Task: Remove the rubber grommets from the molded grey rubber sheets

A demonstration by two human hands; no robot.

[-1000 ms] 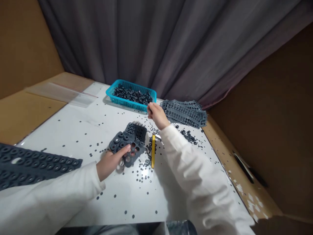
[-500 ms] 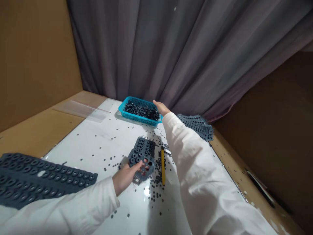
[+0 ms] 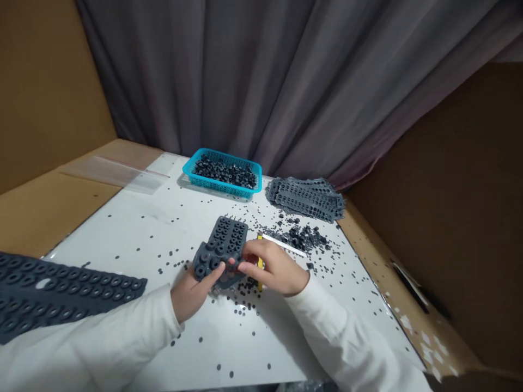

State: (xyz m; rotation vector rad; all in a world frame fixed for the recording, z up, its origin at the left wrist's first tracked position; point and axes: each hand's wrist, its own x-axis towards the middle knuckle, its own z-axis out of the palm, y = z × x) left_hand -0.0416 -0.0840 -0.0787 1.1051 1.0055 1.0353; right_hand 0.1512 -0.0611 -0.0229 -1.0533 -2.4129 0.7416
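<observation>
Where a grey, pleated cloth curtain (image 3: 245,71) closes off the far side, a white, smooth-topped table (image 3: 126,228) extends toward the viewer. At left lies a long, dark grey, rubber-like strip with rows of rings (image 3: 73,298); at far right, a stack of grey, perforated, rubber-like sheets (image 3: 306,198). Beside the stack stands a turquoise, rectangular plastic basket (image 3: 223,189) containing small black pieces. Over the table's middle, a dark grey, ring-studded, rubber-like sheet (image 3: 223,245) is held in the left hand (image 3: 194,291), thumb pressed on top, remaining fingers hidden beneath. The right hand (image 3: 275,267) meets its right edge, thumb and forefinger drawn close together; whether they pinch a piece cannot be told. Partly behind this hand lies a narrow yellow bar (image 3: 260,281). Smallest are the dark, round discs (image 3: 241,312) scattered across the tabletop.
</observation>
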